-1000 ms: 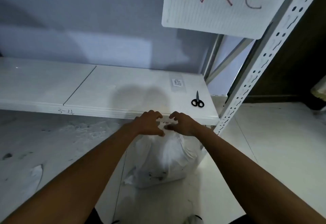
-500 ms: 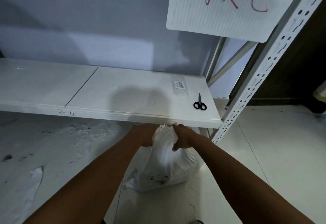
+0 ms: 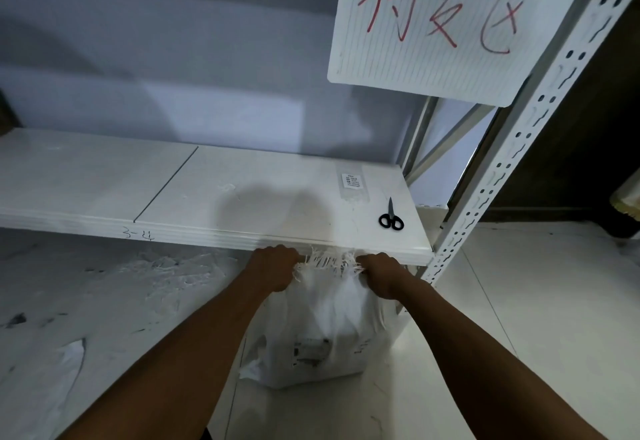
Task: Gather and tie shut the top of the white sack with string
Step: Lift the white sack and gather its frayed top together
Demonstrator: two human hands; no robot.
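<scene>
White woven plastic sack [image 3: 322, 342] stands on the pale tiled floor [image 3: 519, 335] before the white shelf [image 3: 207, 197]. We clench our left hand [image 3: 275, 268] and right hand [image 3: 379, 275] on opposite ends of its frayed top edge, stretched between them. Black-handled scissors [image 3: 391, 217] lie on the shelf nearby.

A white ribbed sign board [image 3: 446, 20] at the 1 o'clock position carries three large handwritten red Chinese characters, the first reading "待"; the other two are partly cut off and not reliably legible. The front edge of the white shelf [image 3: 104, 183] at 9 o'clock bears a handwritten mark [image 3: 138, 234] resembling "3-14". A small printed label [image 3: 351, 181] on the shelf top at 12 o'clock and the dark print [image 3: 311, 353] on the white sack [image 3: 322, 328] at 6 o'clock are too small to read.
</scene>
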